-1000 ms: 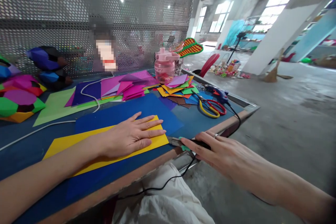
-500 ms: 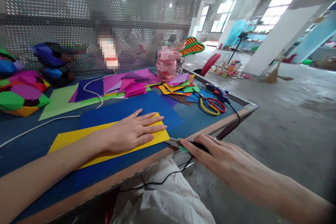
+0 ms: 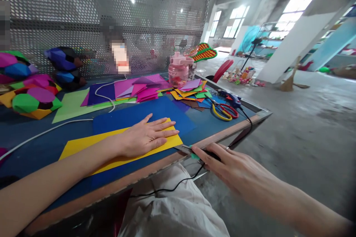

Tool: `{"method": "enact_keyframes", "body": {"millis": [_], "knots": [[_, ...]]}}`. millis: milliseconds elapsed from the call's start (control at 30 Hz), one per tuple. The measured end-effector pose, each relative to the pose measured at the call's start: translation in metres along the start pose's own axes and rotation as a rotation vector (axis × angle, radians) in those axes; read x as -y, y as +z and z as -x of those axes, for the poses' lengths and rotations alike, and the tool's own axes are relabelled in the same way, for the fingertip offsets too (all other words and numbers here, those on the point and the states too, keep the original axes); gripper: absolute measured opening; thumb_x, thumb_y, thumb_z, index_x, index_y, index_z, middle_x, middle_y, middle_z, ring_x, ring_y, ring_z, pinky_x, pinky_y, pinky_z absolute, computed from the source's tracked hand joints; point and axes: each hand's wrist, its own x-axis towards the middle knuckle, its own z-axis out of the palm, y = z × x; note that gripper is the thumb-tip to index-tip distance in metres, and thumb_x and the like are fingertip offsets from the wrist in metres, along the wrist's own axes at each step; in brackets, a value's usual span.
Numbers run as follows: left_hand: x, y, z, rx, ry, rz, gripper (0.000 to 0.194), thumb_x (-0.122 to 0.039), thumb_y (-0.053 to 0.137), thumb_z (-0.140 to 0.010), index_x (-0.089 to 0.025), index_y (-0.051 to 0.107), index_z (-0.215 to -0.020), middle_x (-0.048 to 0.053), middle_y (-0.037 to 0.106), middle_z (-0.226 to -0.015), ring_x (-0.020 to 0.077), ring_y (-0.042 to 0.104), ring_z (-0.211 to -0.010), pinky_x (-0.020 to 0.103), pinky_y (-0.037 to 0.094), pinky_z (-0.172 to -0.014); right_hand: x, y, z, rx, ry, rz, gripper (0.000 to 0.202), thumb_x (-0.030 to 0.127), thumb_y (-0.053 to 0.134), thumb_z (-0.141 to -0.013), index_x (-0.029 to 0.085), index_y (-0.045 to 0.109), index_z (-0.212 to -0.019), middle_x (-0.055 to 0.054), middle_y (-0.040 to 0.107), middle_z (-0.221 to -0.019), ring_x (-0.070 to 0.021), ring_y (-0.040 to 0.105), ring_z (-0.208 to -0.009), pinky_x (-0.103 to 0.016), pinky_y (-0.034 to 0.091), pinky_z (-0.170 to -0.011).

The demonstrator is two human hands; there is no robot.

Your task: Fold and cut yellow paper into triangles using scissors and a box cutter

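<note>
My left hand (image 3: 147,137) lies flat with its fingers stretched out on a yellow sheet (image 3: 105,163), pressing it onto a blue sheet (image 3: 119,113). Just right of the yellow sheet's near corner, my right hand (image 3: 219,159) is closed on a knife. The knife's pointed metal blade (image 3: 182,149) touches or nearly touches that corner, its tip toward the sheet's near edge. Green tape (image 3: 194,156) is wrapped near the blade; my fingers hide most of the dark handle.
Scissors (image 3: 222,112) and a blue glue gun (image 3: 230,98) lie at the right. Behind are coloured pieces (image 3: 189,90), a pink bottle (image 3: 178,68) and faceted balls (image 3: 36,100). A white cable (image 3: 55,129) crosses the left; a black cord (image 3: 167,190) hangs below the wooden edge (image 3: 155,168).
The view has shifted slightly, so the tabletop things appear further right. My left hand still presses the yellow sheet, and the blade stays by its near corner.
</note>
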Motion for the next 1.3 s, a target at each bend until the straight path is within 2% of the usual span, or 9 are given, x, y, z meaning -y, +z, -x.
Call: {"method": "enact_keyframes", "body": {"millis": [167,367,600,733,833,933,1033,1133,1300], "knots": [[-0.002,0.000,0.001,0.000,-0.027,0.012,0.045,-0.050,0.021,-0.106,-0.047,0.027,-0.151,-0.008,0.019,-0.165,0.0222,0.013,-0.153,0.056,-0.006,-0.120,0.006,0.002,-0.004,-0.005,0.042,-0.013,0.088,-0.005,0.043,-0.072,0.015,0.025,-0.155,-0.015,0.055,-0.132,-0.0238,0.065,-0.102,-0.037,0.062,-0.077],[-0.004,0.000,0.001,0.002,-0.056,0.005,0.046,-0.051,0.020,-0.106,-0.047,0.025,-0.152,-0.008,0.018,-0.165,0.0236,0.011,-0.153,0.059,-0.005,-0.119,0.014,-0.001,-0.001,-0.002,0.030,-0.006,0.086,-0.002,0.042,-0.073,0.010,0.022,-0.155,-0.018,0.057,-0.130,-0.0281,0.063,-0.105,-0.043,0.061,-0.081],[-0.008,0.002,0.000,-0.007,-0.107,-0.021,0.047,-0.052,0.019,-0.106,-0.047,0.025,-0.152,-0.008,0.018,-0.165,0.0236,0.010,-0.153,0.059,-0.005,-0.119,0.023,-0.003,-0.012,-0.106,0.058,0.017,0.082,-0.004,0.042,-0.069,0.009,0.033,-0.149,-0.016,0.060,-0.121,-0.0253,0.066,-0.096,-0.038,0.061,-0.071],[-0.010,0.003,0.000,-0.006,-0.111,-0.011,0.047,-0.053,0.017,-0.106,-0.049,0.024,-0.152,-0.010,0.017,-0.165,0.0230,0.009,-0.154,0.061,-0.004,-0.119,0.024,0.004,-0.010,-0.128,0.034,0.008,0.081,-0.002,0.044,-0.071,0.007,0.031,-0.150,-0.018,0.059,-0.124,-0.0265,0.064,-0.102,-0.037,0.061,-0.073],[-0.011,0.004,-0.001,-0.017,-0.117,-0.014,0.047,-0.053,0.017,-0.106,-0.048,0.024,-0.152,-0.009,0.017,-0.165,0.0234,0.009,-0.154,0.061,-0.004,-0.119,0.024,0.003,-0.010,-0.116,0.050,0.007,0.083,-0.003,0.044,-0.071,0.009,0.030,-0.152,-0.018,0.057,-0.128,-0.0267,0.063,-0.107,-0.036,0.060,-0.076],[-0.011,0.004,-0.001,-0.018,-0.118,-0.013,0.047,-0.051,0.019,-0.106,-0.046,0.025,-0.153,-0.008,0.018,-0.165,0.0238,0.010,-0.154,0.061,-0.005,-0.119,0.025,-0.002,-0.011,-0.086,0.074,0.008,0.087,-0.005,0.044,-0.068,0.013,0.030,-0.152,-0.016,0.058,-0.126,-0.0238,0.065,-0.098,-0.034,0.059,-0.072],[-0.011,0.004,-0.001,-0.023,-0.113,-0.002,0.047,-0.051,0.018,-0.106,-0.046,0.025,-0.153,-0.007,0.018,-0.165,0.0240,0.009,-0.154,0.061,-0.005,-0.119,0.026,-0.003,-0.010,-0.103,0.049,0.019,0.085,-0.003,0.044,-0.067,0.010,0.031,-0.150,-0.016,0.059,-0.120,-0.0236,0.065,-0.094,-0.034,0.059,-0.070],[-0.011,0.004,-0.001,-0.019,-0.114,-0.001,0.047,-0.052,0.018,-0.106,-0.048,0.024,-0.152,-0.009,0.018,-0.165,0.0238,0.009,-0.154,0.061,-0.004,-0.119,0.028,-0.001,-0.010,-0.132,0.025,0.041,0.078,-0.003,0.043,-0.071,0.007,0.034,-0.148,-0.015,0.061,-0.111,-0.0231,0.064,-0.089,-0.034,0.058,-0.067],[-0.015,0.002,-0.001,-0.004,-0.148,-0.015,0.046,-0.050,0.018,-0.106,-0.047,0.024,-0.152,-0.010,0.016,-0.165,0.0225,0.009,-0.154,0.062,-0.003,-0.119,0.032,0.002,-0.015,-0.134,0.049,0.019,0.079,-0.003,0.044,-0.071,0.011,0.034,-0.149,-0.015,0.058,-0.120,-0.0249,0.065,-0.095,-0.036,0.058,-0.070]]}}
